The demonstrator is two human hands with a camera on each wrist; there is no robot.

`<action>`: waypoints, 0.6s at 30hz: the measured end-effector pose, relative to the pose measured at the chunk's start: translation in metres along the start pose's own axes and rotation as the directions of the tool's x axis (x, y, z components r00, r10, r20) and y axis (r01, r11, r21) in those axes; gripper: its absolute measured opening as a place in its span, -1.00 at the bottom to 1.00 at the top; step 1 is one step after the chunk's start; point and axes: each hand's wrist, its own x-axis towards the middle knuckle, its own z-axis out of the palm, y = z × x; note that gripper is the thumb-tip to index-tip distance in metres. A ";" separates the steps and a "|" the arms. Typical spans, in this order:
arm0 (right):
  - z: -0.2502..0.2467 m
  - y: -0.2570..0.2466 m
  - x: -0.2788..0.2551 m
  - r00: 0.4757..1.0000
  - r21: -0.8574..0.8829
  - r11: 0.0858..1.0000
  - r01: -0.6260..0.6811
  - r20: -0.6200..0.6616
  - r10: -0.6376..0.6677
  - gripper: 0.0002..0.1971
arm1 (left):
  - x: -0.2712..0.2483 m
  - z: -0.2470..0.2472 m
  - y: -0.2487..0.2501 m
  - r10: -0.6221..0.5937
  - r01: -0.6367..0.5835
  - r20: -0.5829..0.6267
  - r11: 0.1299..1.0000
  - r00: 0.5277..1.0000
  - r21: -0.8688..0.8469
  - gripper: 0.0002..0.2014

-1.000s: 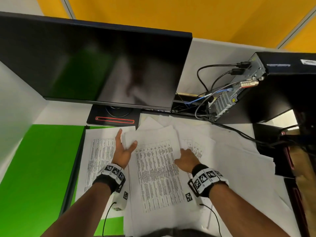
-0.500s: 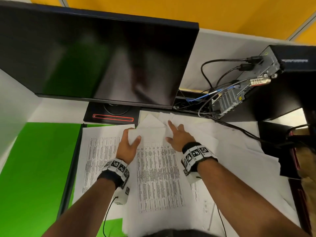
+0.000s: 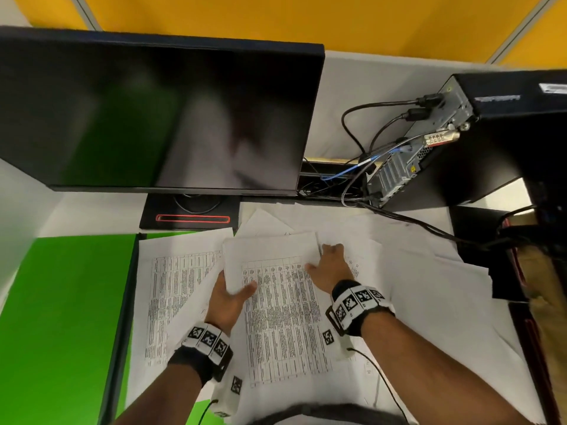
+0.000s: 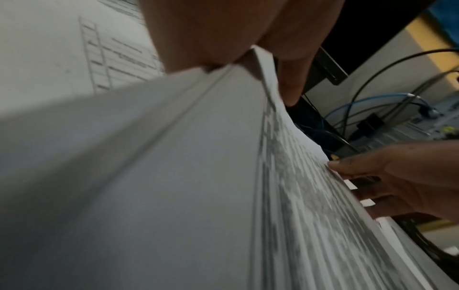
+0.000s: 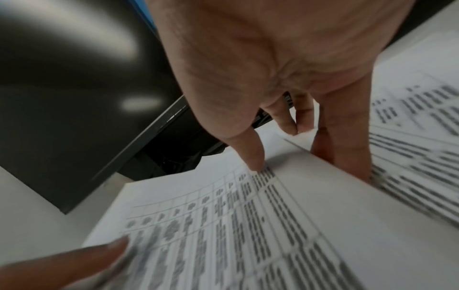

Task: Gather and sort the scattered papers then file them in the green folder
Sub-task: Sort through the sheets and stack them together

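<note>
A stack of printed papers (image 3: 282, 302) lies in front of me on the desk. My left hand (image 3: 228, 297) grips its left edge, thumb on top and fingers underneath, as the left wrist view shows (image 4: 211, 35). My right hand (image 3: 329, 265) pinches the stack's upper right edge, with the thumb on the print (image 5: 253, 157) and the fingers beyond the edge. The open green folder (image 3: 61, 317) lies flat at the left. A printed sheet (image 3: 175, 296) rests partly on the folder beside the stack. More loose white sheets (image 3: 429, 286) spread out to the right.
A dark monitor (image 3: 153, 111) on a black base (image 3: 190, 214) stands behind the papers. A black computer case (image 3: 506, 133) with trailing cables (image 3: 414, 222) sits at the back right. Dark items (image 3: 478, 240) border the papers on the right.
My right hand went from the stack's right side up across the top and now pinches its upper right edge. My left hand slid a little toward me along the left edge.
</note>
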 end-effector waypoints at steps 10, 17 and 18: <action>0.003 0.035 -0.031 0.997 0.263 0.962 -0.077 0.002 0.079 -0.40 | -0.022 -0.013 0.013 0.144 -0.148 0.038 0.981 0.989 0.125 -0.45; 0.018 0.062 -0.048 0.982 0.261 0.949 -0.180 -0.001 0.186 -0.48 | -0.039 -0.100 0.029 0.173 -0.174 -0.019 0.984 0.985 -0.035 -0.39; 0.021 0.056 -0.050 0.977 0.294 0.933 -0.209 0.026 0.211 -0.49 | -0.040 -0.111 0.026 0.171 -0.171 -0.034 0.985 0.985 -0.015 -0.34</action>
